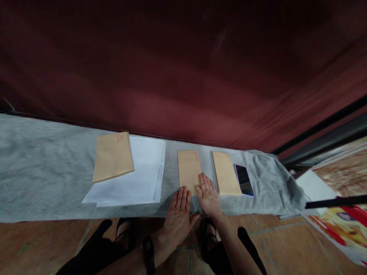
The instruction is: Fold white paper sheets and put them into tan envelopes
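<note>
A tan paper envelope (189,166) lies flat on the grey cloth in front of me. My left hand (179,214) rests with its fingertips on the envelope's near left corner, fingers stretched out and thumb apart. On its near right edge lies my right hand (208,194), flat, with the fingers extended. Neither hand grips anything. To the right, a second tan envelope or small stack (226,173) lies beside a dark-screened phone (244,180). Over at the left, more tan envelopes (113,157) lie partly on top of white paper sheets (143,175).
The grey cloth (48,168) covers a long narrow surface. A dark red wall or sheet (177,84) rises behind it. Dark bars (323,130) and a colourful printed package (341,229) are at the right. Below are floor tiles (283,244) and my feet.
</note>
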Motion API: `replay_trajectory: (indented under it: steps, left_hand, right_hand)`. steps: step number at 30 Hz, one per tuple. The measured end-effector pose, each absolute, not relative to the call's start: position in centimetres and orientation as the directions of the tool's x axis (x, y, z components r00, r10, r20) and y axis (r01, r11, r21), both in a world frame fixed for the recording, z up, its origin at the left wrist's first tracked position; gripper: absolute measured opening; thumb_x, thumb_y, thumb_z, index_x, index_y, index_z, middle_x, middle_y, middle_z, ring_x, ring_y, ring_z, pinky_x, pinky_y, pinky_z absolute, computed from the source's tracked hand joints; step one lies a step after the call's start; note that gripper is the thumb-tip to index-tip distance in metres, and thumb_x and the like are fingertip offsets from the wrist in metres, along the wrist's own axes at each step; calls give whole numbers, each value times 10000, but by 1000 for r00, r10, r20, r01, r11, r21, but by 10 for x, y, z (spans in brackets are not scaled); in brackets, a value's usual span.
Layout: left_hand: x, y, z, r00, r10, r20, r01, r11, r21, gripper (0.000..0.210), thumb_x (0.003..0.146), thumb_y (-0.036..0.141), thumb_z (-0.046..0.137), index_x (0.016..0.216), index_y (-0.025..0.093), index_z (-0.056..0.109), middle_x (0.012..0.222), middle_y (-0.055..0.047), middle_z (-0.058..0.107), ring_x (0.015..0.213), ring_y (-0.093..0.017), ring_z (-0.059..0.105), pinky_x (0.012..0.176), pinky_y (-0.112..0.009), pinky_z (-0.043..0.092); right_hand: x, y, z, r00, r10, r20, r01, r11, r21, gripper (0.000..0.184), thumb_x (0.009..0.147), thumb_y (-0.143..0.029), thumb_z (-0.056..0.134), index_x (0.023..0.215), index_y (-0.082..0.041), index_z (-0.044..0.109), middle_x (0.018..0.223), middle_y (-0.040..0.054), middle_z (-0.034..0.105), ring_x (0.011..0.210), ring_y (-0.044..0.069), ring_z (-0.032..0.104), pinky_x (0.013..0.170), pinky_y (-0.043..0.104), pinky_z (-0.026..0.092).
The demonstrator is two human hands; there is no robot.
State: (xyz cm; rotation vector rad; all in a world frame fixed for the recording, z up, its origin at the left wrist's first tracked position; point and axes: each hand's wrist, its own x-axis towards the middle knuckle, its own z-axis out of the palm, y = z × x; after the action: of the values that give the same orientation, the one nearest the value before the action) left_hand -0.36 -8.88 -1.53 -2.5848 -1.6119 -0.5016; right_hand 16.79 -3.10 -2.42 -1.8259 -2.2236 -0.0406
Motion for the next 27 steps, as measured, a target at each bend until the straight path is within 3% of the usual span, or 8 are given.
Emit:
replay_trajectory:
  steps: [6, 17, 23, 27]
  left_hand:
    - [10, -65, -13, 386, 865, 320, 881, -449, 150, 666, 967, 414, 439, 1506, 29, 372, 1561, -222, 402, 1479, -308, 340, 1212, -483, 289]
    - [42, 19, -23, 371, 882, 290, 885, -431, 177, 569, 983, 240, 313, 1536, 116, 358, 1607, -122, 357, 1506, -226, 289, 1250, -471, 184]
    - [55, 55, -19, 282, 926, 252, 914, -339, 224, 574, 1000, 329, 340, 1538, 131, 363, 1617, -107, 345, 1521, -239, 244, 1257, -484, 115]
    - [56, 64, -17, 246, 933, 264, 915, -313, 254, 583, 1006, 380, 354, 1531, 128, 375, 1621, -111, 334, 1521, -256, 241, 1252, -492, 112]
  right_hand:
    - [177, -29, -24, -198, 956, 216, 955, 238, -176, 547, 1059, -353, 314, 1559, -131, 329, 1591, 136, 382, 1492, 246, 322, 1192, 450, 316]
    - [172, -25, -14, -183, 966, 182, 953, 220, -209, 551, 966, -123, 325, 1506, -128, 435, 1556, 145, 443, 1443, 269, 392, 1162, 455, 334]
    - [166, -24, -7, -98, 985, 145, 960, 132, -247, 543, 990, -230, 371, 1531, -201, 403, 1522, 137, 484, 1315, 342, 493, 1074, 501, 390]
    - [168, -24, -2, -83, 977, 194, 957, 133, -257, 495, 993, -281, 386, 1474, -205, 479, 1419, 154, 562, 1190, 357, 539, 1017, 533, 414]
